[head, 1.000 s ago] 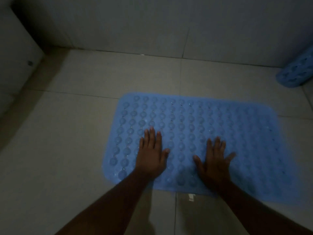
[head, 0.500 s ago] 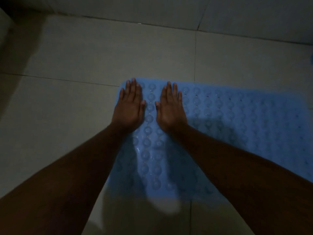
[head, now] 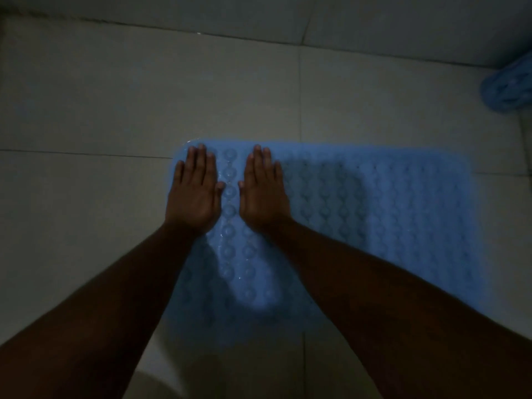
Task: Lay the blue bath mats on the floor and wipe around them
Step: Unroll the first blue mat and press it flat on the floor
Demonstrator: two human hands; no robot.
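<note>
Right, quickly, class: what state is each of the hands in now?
Left hand: open, fingers straight, flat on the blue rectangular bumpy bath mat.
Right hand: open, flat on the same mat.

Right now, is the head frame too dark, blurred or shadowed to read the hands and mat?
Head view: dim, but the left hand and right hand read clearly, flat on the blue mat; head view: arm shadows darken the mat beside the right hand; head view: the second mat at the right edge is soft and cropped.
</note>
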